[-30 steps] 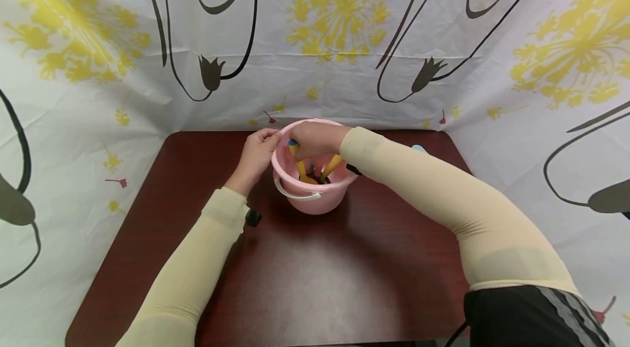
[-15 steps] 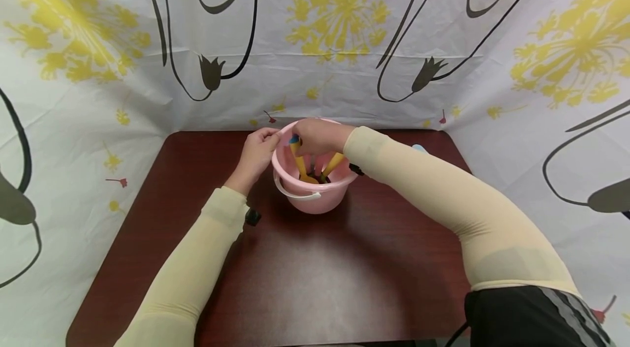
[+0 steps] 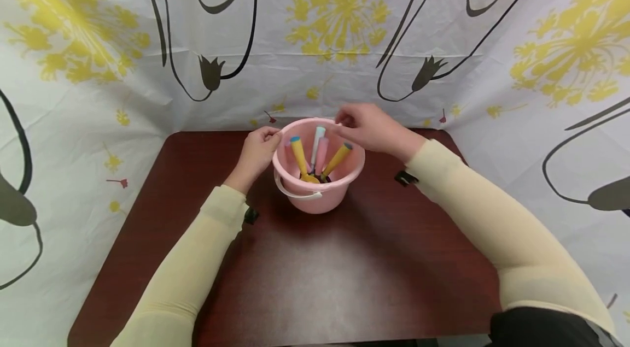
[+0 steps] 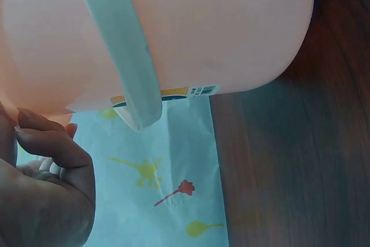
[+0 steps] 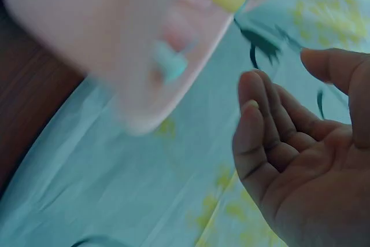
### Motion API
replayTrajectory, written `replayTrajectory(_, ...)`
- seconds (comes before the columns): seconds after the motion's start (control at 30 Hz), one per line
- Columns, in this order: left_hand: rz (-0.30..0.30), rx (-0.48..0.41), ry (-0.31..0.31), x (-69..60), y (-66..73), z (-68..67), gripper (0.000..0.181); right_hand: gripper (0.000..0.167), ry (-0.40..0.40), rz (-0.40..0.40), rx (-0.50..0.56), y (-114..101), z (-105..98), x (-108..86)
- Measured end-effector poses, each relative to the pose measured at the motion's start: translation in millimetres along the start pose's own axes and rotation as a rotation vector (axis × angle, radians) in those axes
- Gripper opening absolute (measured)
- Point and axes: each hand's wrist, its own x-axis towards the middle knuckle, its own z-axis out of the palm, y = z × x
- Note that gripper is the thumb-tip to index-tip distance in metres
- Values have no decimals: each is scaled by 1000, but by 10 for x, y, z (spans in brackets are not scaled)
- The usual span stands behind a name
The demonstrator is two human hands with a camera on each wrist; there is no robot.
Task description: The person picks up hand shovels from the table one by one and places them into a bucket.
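Note:
A pink bucket (image 3: 315,204) stands upright on the table, its pale carrying handle (image 3: 297,195) hanging down in front. Inside lean several long-handled things: a yellow handle with a blue end (image 3: 298,153), another yellow handle (image 3: 337,159), a pink handle (image 3: 321,154) and a pale blue-white handle (image 3: 316,145). Their lower ends are mostly hidden, so their kind is unclear. My left hand (image 3: 257,154) pinches the bucket's left rim with thumb and fingers. Over the right rim is my right hand (image 3: 376,127); the right wrist view shows its fingers (image 5: 251,137) spread from the thumb, holding nothing.
The dark red-brown table (image 3: 315,281) extends in front of the bucket and to both sides. A white cloth with yellow flowers and dark stems (image 3: 339,24) hangs close behind the table and along its sides.
My right hand has let go of the blue-ended yellow handle, come out of the bucket and moved right, uncovering the other handles. The left hand stays at the rim.

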Motion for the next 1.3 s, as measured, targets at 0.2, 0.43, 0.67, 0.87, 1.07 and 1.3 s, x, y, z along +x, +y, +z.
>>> replayTrajectory(0.2, -1, 46, 17, -5, 0, -55, 36, 29, 164, 185, 43, 685, -120, -684)
replayTrajectory(0.43, -3, 44, 24, -26, -14, -115, 37, 38, 220, 367, 62, 1430, -119, -1306)
replayTrajectory(0.67, -5, 32, 14, -37, 21, -99, 37, 44, 245, 447, -3, 1910, -10, -1697)
replayTrajectory(0.87, -12, 31, 18, -43, 52, -63, 36, 51, 194, 508, -106, 2311, 180, -1860)
replayTrajectory(1.07, -8, 45, 9, -33, 58, -15, 36, 62, 135, 570, -90, 2546, 327, -1971)
replayTrajectory(1.3, -14, 45, 6, -36, 55, 3, 36, 63, 113, 594, -84, 2636, 412, -1982)
